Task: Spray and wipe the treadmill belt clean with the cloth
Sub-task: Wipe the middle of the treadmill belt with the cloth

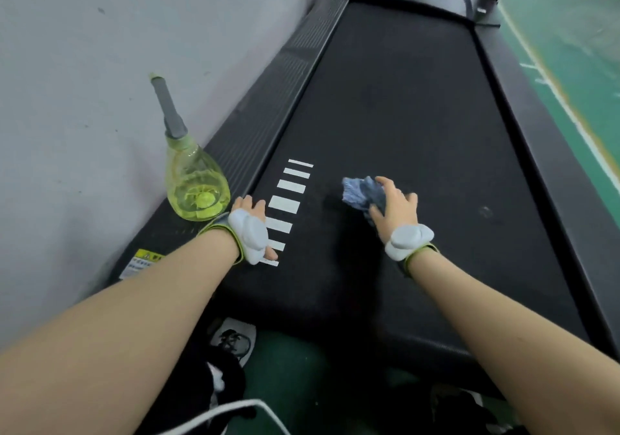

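The black treadmill belt point(396, 126) runs from near me to the far end, with several white stripes printed at its near left. My right hand point(394, 206) presses a crumpled blue-grey cloth point(360, 195) onto the belt, fingers closed over it. My left hand point(251, 225) rests flat on the belt's left edge over the stripes, holding nothing. A yellow-green spray bottle point(194, 183) with a grey nozzle stands on the left side rail, just left of my left hand and not touching it.
A grey wall point(84, 82) runs close along the treadmill's left side. The right side rail point(550, 166) borders a green floor point(577, 49) with white lines. My shoes point(235, 340) and a white cable point(235, 411) lie below the belt's near end.
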The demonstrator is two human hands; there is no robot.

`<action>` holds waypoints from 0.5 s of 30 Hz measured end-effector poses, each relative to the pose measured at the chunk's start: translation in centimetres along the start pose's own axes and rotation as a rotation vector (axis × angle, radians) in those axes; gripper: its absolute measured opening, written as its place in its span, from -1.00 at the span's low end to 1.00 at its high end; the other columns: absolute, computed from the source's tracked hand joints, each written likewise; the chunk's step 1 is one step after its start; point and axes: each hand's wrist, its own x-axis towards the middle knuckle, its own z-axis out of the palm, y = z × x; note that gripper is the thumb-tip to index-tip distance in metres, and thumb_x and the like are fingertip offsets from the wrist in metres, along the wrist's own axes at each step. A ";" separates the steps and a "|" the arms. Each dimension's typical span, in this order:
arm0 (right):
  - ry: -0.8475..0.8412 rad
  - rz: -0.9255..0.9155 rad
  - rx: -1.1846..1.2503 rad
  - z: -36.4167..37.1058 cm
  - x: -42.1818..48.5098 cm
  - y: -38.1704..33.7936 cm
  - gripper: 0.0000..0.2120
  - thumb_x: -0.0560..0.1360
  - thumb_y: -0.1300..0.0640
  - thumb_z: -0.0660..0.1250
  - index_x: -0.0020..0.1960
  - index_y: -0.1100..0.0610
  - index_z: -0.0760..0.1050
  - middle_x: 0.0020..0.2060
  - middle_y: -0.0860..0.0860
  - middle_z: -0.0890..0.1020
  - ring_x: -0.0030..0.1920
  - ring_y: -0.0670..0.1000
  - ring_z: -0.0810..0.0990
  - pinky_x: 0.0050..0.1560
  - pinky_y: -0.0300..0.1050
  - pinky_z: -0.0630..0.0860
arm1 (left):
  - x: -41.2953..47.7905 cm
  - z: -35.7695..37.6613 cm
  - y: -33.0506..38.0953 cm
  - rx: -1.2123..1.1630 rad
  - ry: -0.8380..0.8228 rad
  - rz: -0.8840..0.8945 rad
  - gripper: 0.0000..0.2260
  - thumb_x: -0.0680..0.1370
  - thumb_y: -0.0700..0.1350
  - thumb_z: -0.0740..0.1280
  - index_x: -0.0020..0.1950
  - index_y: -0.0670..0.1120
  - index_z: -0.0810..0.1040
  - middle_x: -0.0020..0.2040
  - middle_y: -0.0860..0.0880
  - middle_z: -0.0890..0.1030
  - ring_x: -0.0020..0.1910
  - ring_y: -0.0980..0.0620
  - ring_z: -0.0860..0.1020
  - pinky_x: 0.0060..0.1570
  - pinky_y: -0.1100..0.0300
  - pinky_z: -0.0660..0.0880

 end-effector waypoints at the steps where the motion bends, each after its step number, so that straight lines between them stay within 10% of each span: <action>1: 0.014 -0.031 -0.078 1.0 2.0 -1.0 -0.53 0.57 0.20 0.15 0.45 0.01 0.18 0.19 0.08 0.46 0.22 0.20 0.31 0.25 0.00 0.32 | 0.3 0.0 -0.2 0.045 -0.023 -0.003 -0.07 0.43 0.24 0.33 0.53 -0.26 -0.05 0.53 -0.24 -0.06 0.54 -0.15 -0.09 0.49 0.07 -0.07; 7: -0.046 -0.002 -0.207 5.6 7.3 -4.4 -0.61 0.56 0.03 0.16 0.38 0.02 0.29 0.26 0.11 0.39 0.26 0.19 0.28 0.12 -0.05 0.33 | 0.5 -0.1 -0.2 0.181 -0.054 -0.030 0.16 0.32 0.29 0.41 0.50 -0.35 -0.23 0.50 -0.34 -0.22 0.50 -0.27 -0.25 0.48 -0.04 -0.22; 15: -0.072 -0.434 -0.114 8.4 0.6 -5.6 -0.69 0.47 -0.06 0.30 0.11 0.11 0.42 -0.03 0.02 0.49 0.05 0.03 0.41 -0.04 -0.09 0.40 | 2.2 1.0 -1.4 -0.013 -0.005 -0.028 -0.31 0.61 -0.03 0.17 0.51 -0.33 -0.15 0.50 -0.36 -0.22 0.51 -0.30 -0.19 0.47 -0.06 -0.20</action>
